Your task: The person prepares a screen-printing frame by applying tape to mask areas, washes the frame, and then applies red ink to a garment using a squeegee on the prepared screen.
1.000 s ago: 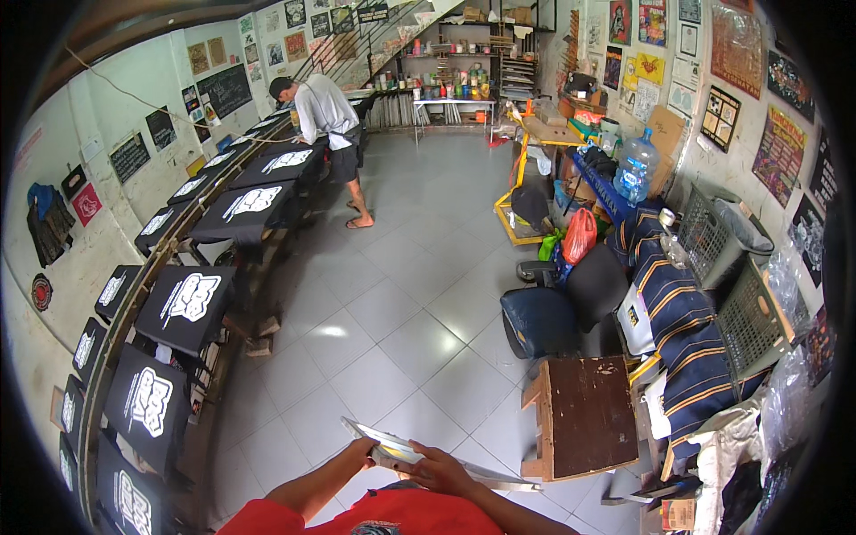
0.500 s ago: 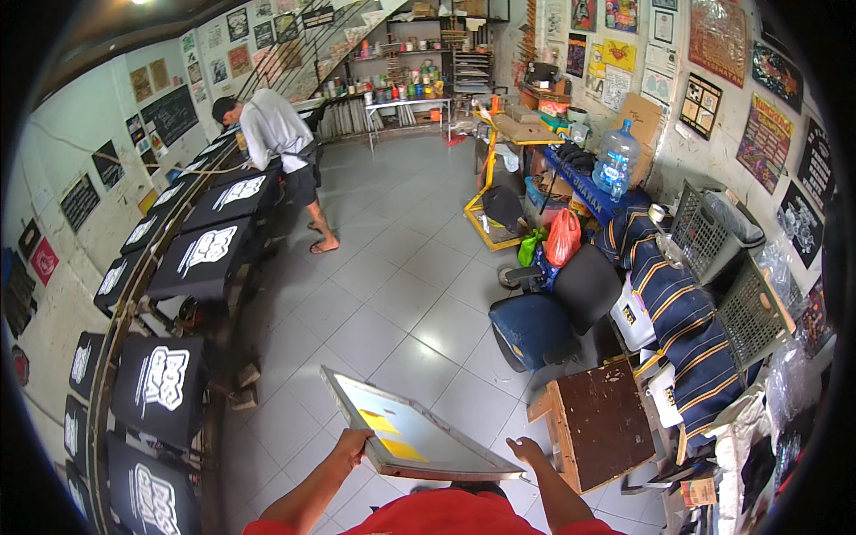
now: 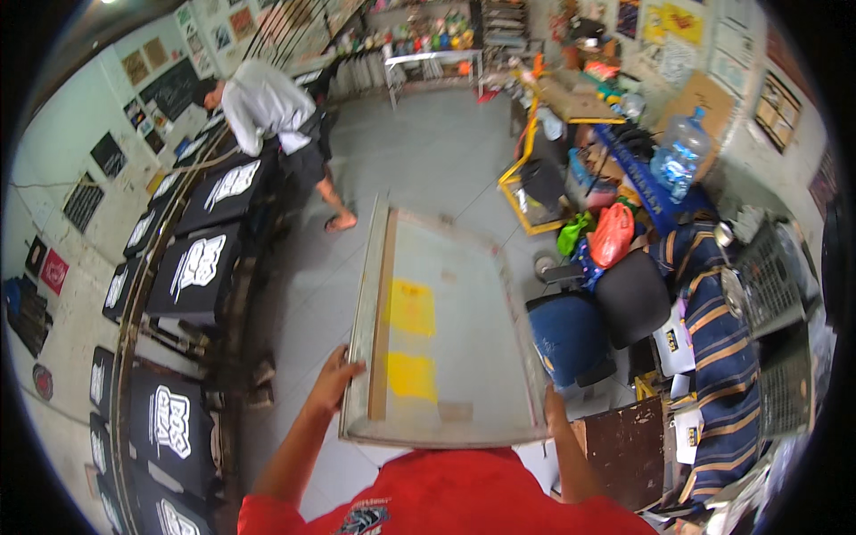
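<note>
A large screen printing frame (image 3: 473, 330) is held up in front of my red shirt, its mesh face turned toward me. The mesh is pale grey, with two yellow patches near its left side and brown tape along the left border. My left hand (image 3: 337, 382) grips the left rail, thumb on the near face. On the opposite side, my right hand (image 3: 555, 408) holds the lower right edge; its fingers are mostly hidden behind the frame.
Along the left runs a long rack of black printed shirts (image 3: 194, 276), where a person in a grey top (image 3: 272, 107) bends over. To the right are a blue chair (image 3: 571, 334), a brown wooden box (image 3: 624, 450), a water jug (image 3: 682, 156) and grey crates (image 3: 776, 276).
The frame has swung up from a low slant to face me more fully. My right hand, apart from it before, now grips its right edge. The view has shifted too.
</note>
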Action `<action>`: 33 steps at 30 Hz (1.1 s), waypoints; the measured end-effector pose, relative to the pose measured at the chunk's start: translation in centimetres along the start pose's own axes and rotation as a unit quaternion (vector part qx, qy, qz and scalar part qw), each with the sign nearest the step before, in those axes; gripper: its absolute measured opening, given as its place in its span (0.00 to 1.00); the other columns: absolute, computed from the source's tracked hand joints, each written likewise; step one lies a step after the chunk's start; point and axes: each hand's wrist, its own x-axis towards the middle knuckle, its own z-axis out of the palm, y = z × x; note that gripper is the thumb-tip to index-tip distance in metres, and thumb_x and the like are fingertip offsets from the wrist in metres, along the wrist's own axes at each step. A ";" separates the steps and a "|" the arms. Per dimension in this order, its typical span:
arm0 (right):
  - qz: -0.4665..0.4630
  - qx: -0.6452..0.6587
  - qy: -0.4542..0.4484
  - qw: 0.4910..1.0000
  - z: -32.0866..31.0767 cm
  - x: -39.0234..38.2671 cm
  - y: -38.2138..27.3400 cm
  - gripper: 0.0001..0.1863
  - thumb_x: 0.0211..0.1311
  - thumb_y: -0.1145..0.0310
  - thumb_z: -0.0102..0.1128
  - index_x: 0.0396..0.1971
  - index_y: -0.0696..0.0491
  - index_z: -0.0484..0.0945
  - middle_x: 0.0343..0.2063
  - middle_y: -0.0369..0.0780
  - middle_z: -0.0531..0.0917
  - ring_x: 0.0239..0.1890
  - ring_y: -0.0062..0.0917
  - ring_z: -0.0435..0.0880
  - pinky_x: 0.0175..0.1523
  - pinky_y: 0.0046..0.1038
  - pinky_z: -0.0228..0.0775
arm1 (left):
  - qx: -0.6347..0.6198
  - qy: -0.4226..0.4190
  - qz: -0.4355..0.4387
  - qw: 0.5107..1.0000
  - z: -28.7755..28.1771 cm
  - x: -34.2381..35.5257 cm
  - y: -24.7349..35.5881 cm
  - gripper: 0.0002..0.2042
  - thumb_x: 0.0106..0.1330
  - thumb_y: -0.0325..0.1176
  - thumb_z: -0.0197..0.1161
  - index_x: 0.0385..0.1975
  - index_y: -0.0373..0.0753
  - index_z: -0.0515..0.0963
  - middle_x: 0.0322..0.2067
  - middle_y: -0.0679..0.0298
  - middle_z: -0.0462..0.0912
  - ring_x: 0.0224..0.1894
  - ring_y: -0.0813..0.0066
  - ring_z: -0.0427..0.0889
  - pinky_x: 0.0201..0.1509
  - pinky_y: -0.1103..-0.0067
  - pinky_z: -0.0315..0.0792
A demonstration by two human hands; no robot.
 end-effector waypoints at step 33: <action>-0.337 0.039 0.295 0.893 21.4 53.7 -71.0 0.22 0.68 0.59 0.39 0.32 0.66 0.72 0.29 0.48 0.77 0.34 0.34 0.73 0.44 0.33 0.63 | 0.235 0.257 0.242 0.906 -7.8 85.3 34.5 0.14 0.64 0.38 0.55 0.36 0.29 0.74 0.27 0.63 0.75 0.29 0.80 0.71 0.33 0.81 0.66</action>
